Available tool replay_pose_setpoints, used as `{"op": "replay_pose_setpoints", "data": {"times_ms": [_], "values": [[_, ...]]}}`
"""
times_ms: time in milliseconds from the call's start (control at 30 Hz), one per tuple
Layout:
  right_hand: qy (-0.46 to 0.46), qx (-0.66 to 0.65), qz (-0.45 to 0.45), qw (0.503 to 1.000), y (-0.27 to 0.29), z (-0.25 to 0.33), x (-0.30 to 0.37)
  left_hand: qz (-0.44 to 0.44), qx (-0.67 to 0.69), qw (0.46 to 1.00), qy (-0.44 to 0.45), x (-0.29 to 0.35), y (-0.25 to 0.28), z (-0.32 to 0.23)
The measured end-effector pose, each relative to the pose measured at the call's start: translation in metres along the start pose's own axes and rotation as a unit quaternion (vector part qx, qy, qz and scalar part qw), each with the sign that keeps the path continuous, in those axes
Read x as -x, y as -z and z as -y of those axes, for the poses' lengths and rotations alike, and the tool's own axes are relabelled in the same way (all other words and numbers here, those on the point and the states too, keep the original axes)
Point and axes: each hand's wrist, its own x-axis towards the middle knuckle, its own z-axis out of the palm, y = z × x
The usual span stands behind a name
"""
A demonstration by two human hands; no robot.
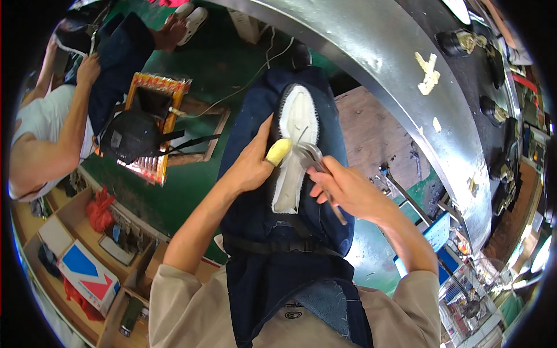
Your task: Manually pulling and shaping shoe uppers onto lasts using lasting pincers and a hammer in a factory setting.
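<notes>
Both hands work a shoe upper (293, 148) lying sole-up on the lap: left hand (252, 162), thumb capped yellow, clamps its edge, while right hand (342, 188) grips pincers (310, 155). Lasting looks underway; pulling the edge taut over the white insole (299, 116) seemingly needs a firm, steady tug.

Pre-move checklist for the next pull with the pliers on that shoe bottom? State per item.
1. Shoe seated sole-up on the aproned lap: ok.
2. Left hand bracing the shoe's side, yellow thumb guard on the white insole edge: ok.
3. Right hand closed on the pliers: ok.
4. Plier tips gripping upper material: cannot tell, tips too small to make out.
5. Left thumb clear of the plier tips: not ok, they sit close together.
6. Co-worker's hand clear of the shoe: ok.
</notes>
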Motion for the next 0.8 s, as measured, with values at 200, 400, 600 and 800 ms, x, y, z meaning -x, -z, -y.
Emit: {"op": "replay_pose_setpoints", "data": {"times_ms": [200, 400, 600, 800], "values": [[0.190, 0.383, 0.038, 0.903, -0.022, -0.001, -0.003, -0.009, -0.042, 0.999, 0.011, 0.002, -0.008, -0.001], [-0.038, 0.005, 0.176, 0.984, -0.008, -0.018, -0.001, 0.010, 0.056, 0.998, -0.020, 0.018, -0.020, 0.005], [0.236, 0.393, 0.009, 0.889, -0.033, -0.026, 0.009, -0.029, 0.047, 0.997, -0.052, 0.033, -0.033, 0.016], [0.176, 0.364, -0.025, 0.914, -0.002, -0.027, 0.028, 0.026, 0.029, 0.996, -0.077, 0.026, -0.029, 0.014]]}}
